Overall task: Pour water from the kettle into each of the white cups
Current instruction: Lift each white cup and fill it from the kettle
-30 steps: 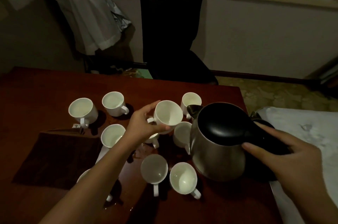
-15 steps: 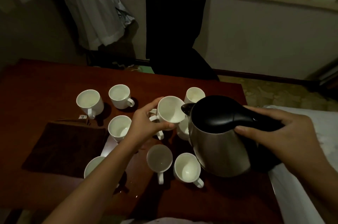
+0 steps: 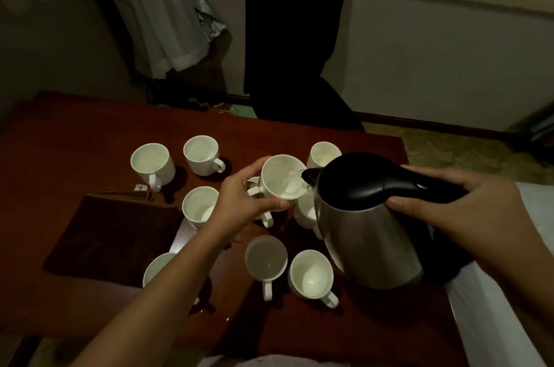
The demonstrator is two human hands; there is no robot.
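My left hand [image 3: 239, 201] holds a white cup [image 3: 280, 177] lifted and tilted toward the kettle. A steel kettle [image 3: 368, 225] with a black lid and handle is gripped by my right hand [image 3: 467, 210] at the handle; it leans left, and its spout touches the held cup's rim, where water runs in. Several other white cups stand on the red-brown table [image 3: 75, 132]: two at the back left [image 3: 151, 162] [image 3: 202, 155], one at the back [image 3: 323, 153], one mid-left [image 3: 199, 206], two near the front [image 3: 265, 260] [image 3: 311, 273]. My forearm partly hides another cup [image 3: 157, 267].
A dark brown cloth [image 3: 111, 234] lies on the table's left. A black chair [image 3: 295, 36] stands behind the table, pale clothing [image 3: 162, 6] hangs at the back left. White fabric [image 3: 491, 321] borders the table's right edge. Drops of water lie on the tabletop near the front cups.
The kettle has risen and tilted left until its spout meets the held cup. My left hand kept the cup raised, and water now shows inside it.
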